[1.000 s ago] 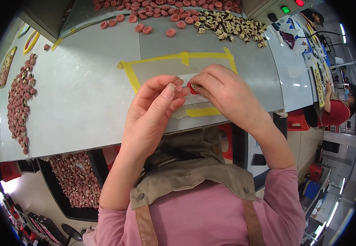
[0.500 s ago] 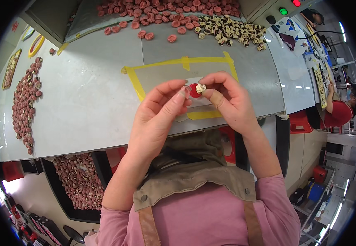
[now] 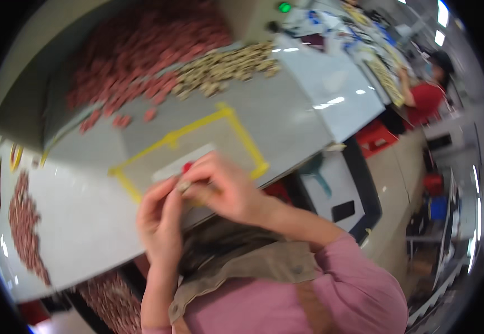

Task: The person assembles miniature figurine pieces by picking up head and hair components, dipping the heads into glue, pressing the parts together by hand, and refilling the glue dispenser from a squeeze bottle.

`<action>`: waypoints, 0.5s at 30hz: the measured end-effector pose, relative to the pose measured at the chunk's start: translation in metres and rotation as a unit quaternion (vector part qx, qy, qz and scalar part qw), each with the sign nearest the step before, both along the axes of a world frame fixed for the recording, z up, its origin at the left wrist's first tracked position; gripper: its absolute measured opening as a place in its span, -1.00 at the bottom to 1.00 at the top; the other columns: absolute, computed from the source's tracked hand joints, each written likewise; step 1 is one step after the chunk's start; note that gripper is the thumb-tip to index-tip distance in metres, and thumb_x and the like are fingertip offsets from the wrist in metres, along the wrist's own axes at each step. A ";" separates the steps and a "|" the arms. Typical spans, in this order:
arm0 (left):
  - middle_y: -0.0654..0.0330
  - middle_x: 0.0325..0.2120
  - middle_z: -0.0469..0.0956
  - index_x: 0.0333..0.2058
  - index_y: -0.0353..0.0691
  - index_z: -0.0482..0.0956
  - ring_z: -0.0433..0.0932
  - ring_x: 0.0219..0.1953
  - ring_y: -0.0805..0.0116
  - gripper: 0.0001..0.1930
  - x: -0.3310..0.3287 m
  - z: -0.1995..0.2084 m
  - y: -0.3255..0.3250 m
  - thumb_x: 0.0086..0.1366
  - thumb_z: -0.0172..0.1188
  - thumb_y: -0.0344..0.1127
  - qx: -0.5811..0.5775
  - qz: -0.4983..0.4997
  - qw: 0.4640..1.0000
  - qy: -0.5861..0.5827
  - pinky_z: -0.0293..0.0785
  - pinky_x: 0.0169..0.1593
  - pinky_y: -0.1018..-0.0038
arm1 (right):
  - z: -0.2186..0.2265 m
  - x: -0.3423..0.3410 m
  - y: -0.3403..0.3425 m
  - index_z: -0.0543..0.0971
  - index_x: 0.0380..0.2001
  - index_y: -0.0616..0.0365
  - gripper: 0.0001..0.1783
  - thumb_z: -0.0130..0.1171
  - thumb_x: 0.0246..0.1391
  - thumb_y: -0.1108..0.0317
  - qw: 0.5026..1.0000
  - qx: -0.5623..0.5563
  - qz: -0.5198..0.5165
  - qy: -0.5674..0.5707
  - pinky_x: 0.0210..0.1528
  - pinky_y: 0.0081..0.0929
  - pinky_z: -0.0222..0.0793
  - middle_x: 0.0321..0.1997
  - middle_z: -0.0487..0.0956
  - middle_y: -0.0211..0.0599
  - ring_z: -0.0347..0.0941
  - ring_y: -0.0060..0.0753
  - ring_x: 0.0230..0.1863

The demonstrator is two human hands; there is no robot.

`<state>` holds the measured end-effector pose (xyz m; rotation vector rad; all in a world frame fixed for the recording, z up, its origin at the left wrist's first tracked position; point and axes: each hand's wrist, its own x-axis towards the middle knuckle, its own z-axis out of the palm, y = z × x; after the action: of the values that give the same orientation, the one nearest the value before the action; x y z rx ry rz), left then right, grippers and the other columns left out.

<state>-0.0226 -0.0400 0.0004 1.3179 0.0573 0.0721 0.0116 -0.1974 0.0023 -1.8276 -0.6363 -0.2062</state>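
Observation:
My left hand [image 3: 161,217] and my right hand [image 3: 220,186] meet fingertip to fingertip above the taped area. Between them shows a small cream piece [image 3: 184,186], pinched by the right thumb and fingers. My left fingers are closed against it; the small pink scalloped cup seen in them earlier is now hidden by fingers and blur. Just past the fingertips a round red spot [image 3: 187,166] lies on a white strip [image 3: 167,168]. Yellow tape [image 3: 197,125] frames this part of the table.
Pink cups [image 3: 147,50] heap at the back, beside a pile of cream-and-dark pieces [image 3: 225,67]. Pink-and-cream pieces [image 3: 25,222] lie at the left, with more in a tray [image 3: 111,300] below the table edge. A co-worker in red [image 3: 423,103] sits at the right.
The view has swung and tilted, blurring the picture. My hands, slightly apart before, have come together, bringing the cream piece against the left fingertips.

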 end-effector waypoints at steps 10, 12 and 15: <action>0.10 -0.17 0.54 0.20 -0.34 0.18 0.50 -0.10 0.45 -0.46 -0.009 0.009 0.003 0.28 0.13 -0.51 -0.091 -0.081 0.990 0.072 0.42 0.02 0.52 | -0.003 -0.006 -0.010 0.50 -0.16 0.11 -0.67 0.30 0.03 0.27 0.995 0.004 0.074 -0.064 0.02 -0.35 0.34 -0.03 0.40 -0.26 0.34 -0.20 0.03; 0.10 -0.19 0.54 0.25 -0.32 0.10 0.49 -0.10 0.44 -0.36 -0.009 0.008 0.000 0.22 0.14 -0.57 -0.059 -0.043 0.995 0.068 0.41 0.01 0.52 | -0.008 0.000 -0.010 0.51 -0.16 0.11 -0.66 0.32 0.00 0.26 0.994 0.022 0.099 -0.038 0.02 -0.35 0.34 -0.04 0.42 -0.27 0.35 -0.20 0.03; 0.13 -0.27 0.54 0.26 -0.29 0.10 0.50 -0.15 0.45 -0.28 -0.009 0.006 -0.016 0.14 0.20 -0.60 -0.011 -0.030 0.999 0.011 0.42 -0.02 0.53 | -0.013 0.004 -0.007 0.52 -0.21 0.11 -0.67 0.35 -0.10 0.39 0.996 -0.028 0.037 -0.077 -0.05 -0.35 0.38 -0.15 0.48 -0.28 0.42 -0.23 -0.11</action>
<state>-0.0314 -0.0563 0.0066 1.2973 0.0379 0.0063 0.0158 -0.2049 -0.0105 -1.8493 -0.8241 -0.2844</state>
